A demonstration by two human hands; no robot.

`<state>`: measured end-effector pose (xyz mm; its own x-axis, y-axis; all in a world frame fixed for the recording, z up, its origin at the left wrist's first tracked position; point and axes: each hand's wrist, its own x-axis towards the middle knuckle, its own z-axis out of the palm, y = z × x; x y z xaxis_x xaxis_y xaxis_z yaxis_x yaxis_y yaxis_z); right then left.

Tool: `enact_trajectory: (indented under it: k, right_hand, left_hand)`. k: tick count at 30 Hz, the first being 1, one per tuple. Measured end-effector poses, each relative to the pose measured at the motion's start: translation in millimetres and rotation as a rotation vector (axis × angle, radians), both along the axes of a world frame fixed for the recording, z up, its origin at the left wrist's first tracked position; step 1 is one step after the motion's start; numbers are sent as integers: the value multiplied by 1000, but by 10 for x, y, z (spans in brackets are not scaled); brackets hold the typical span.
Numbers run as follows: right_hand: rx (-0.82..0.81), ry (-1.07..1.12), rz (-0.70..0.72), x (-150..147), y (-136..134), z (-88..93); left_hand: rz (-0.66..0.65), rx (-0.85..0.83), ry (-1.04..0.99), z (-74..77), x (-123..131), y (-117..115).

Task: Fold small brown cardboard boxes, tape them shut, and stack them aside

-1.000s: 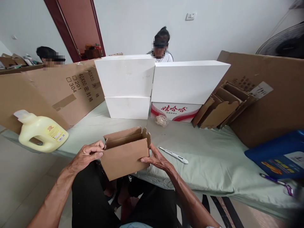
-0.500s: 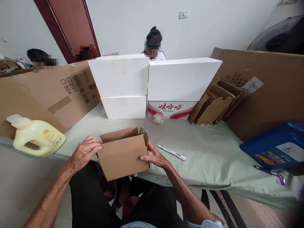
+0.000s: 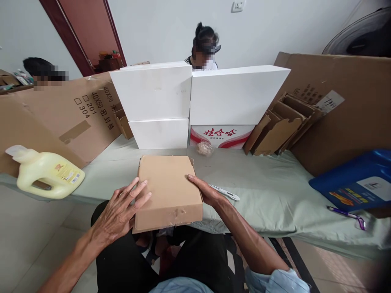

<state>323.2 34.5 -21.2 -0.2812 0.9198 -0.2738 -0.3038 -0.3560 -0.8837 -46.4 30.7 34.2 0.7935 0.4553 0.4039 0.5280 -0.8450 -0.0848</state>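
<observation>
A small brown cardboard box lies at the table's front edge, its broad plain face up and a strip of clear tape on its near side. My right hand grips the box's right side, thumb on the top face and the other fingers hidden along the side. Spread fingers of my left hand rest on the left edge of the top face. Just right of my right hand lies a white utility knife, partly covered by the hand.
White boxes and a red-and-white printed carton stand behind, with a crumpled clear wad before them. Flattened cardboard leans right. A yellow jug, a blue jug and a purple pen-like item flank the table. Two people are beyond.
The cardboard box has turned from its open flaps facing up to a closed broad face up, and lies flatter. My left hand has shifted from its upper left corner onto the left edge.
</observation>
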Motion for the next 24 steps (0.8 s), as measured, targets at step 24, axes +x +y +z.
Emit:
enact_trajectory:
  k: [24]
  right_hand:
    - [50,-228,199,275,-436,244]
  left_hand:
    - [-86,-382,-477,194,127,113]
